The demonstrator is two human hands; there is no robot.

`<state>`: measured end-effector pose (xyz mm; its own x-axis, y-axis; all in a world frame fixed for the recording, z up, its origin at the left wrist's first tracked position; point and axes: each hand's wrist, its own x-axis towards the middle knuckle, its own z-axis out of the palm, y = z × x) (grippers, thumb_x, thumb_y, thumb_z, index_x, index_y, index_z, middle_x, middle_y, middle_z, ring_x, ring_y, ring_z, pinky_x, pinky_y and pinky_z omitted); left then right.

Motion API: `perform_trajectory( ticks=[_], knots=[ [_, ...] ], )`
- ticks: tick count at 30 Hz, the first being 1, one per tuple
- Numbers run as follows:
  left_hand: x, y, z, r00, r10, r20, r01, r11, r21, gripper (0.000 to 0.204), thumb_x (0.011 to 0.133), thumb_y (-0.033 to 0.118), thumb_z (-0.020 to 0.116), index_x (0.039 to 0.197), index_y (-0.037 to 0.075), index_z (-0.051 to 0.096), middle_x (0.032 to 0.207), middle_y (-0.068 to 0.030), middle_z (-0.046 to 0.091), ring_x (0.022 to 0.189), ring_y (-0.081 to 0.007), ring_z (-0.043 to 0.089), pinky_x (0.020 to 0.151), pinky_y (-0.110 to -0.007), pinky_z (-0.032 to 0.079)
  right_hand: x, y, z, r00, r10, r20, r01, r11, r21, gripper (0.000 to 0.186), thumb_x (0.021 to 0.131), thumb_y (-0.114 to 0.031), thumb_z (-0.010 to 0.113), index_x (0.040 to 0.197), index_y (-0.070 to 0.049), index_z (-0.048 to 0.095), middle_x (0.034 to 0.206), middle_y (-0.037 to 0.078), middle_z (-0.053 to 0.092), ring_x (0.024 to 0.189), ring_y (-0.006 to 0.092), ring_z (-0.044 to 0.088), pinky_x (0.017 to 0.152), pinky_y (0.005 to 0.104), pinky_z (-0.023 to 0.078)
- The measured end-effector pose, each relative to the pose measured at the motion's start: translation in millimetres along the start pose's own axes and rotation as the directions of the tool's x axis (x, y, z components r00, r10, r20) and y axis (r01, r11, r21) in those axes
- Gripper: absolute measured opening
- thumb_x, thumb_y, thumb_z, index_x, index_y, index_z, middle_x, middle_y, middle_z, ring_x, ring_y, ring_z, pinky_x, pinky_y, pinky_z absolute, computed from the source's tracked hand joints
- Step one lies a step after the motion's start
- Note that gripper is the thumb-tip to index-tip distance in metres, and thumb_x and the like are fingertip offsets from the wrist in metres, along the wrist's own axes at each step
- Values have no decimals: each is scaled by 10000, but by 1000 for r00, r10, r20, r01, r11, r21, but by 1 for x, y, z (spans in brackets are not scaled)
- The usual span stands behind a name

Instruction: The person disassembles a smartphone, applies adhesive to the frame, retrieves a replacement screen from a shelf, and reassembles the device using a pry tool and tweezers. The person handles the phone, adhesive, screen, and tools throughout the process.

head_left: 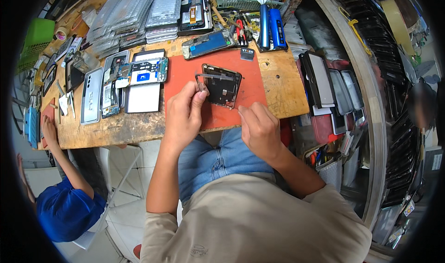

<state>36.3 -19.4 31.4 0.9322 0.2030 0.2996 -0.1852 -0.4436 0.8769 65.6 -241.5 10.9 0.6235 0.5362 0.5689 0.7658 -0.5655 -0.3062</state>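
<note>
Over the red work mat [185,67], my left hand [186,107] grips an opened phone housing [221,86] by its left edge, thumb on top. The housing is dark inside with a thin frame and stands tilted up. My right hand [262,126] is closed in a pinch at its lower right corner. Whatever lies between those fingertips is too small to make out. Beyond the housing, a phone with a blue inner face [211,44] lies across the mat's far edge. A small black card [247,54] rests at the far right of the mat.
Opened phones [116,80] and a white panel [143,98] lie to the left. Stacked clear plastic trays [120,15], red-handled pliers [240,32] and blue cylinders [276,27] stand at the back. A person in a blue shirt [69,209] works at far left. A shelf post [378,124] rises right.
</note>
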Motion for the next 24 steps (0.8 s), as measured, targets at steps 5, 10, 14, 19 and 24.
perform_trajectory(
  ticks=[5, 10, 14, 19, 24],
  knots=[
    [4, 3, -1, 999, 38, 18, -39, 999, 13, 146, 1105, 120, 627, 1076, -19, 663, 872, -192, 701, 748, -347, 686, 699, -394, 523, 6, -1, -6, 995, 15, 95, -10, 999, -49, 171, 760, 44, 711, 906, -16, 646, 914, 124, 556, 829, 314, 643, 683, 422, 566],
    [3, 3, 0, 997, 82, 12, -83, 996, 45, 132, 1099, 114, 632, 1088, -13, 669, 847, -181, 694, 714, -321, 672, 674, -400, 510, 12, -4, -6, 982, 26, 188, -10, 996, -89, 151, 754, 36, 704, 833, -36, 597, 917, 119, 569, 851, 311, 656, 698, 431, 575],
    [2, -2, 1, 998, 69, -11, -69, 998, 12, 141, 1100, 122, 633, 1081, -12, 667, 835, -180, 687, 708, -320, 667, 672, -399, 508, 18, 3, -5, 981, -21, 191, 29, 999, -41, 133, 783, 38, 698, 837, -27, 595, 910, 128, 569, 861, 325, 663, 713, 443, 577],
    [7, -12, 2, 999, 15, -29, -17, 998, -55, 189, 1112, 154, 623, 1045, -20, 658, 811, -175, 672, 692, -307, 641, 670, -389, 503, 23, 15, -4, 982, -12, 191, -15, 990, 142, 65, 911, -6, 712, 920, 4, 649, 899, 155, 576, 798, 389, 663, 692, 497, 546],
    [3, -14, -1, 1000, -13, -1, 13, 999, -34, 209, 1119, 167, 619, 1037, -23, 653, 814, -159, 676, 710, -283, 630, 701, -371, 512, 28, 14, -3, 955, 27, 296, -52, 996, 79, 123, 818, 61, 689, 926, 6, 668, 946, 155, 618, 903, 362, 702, 759, 484, 584]
  ],
)
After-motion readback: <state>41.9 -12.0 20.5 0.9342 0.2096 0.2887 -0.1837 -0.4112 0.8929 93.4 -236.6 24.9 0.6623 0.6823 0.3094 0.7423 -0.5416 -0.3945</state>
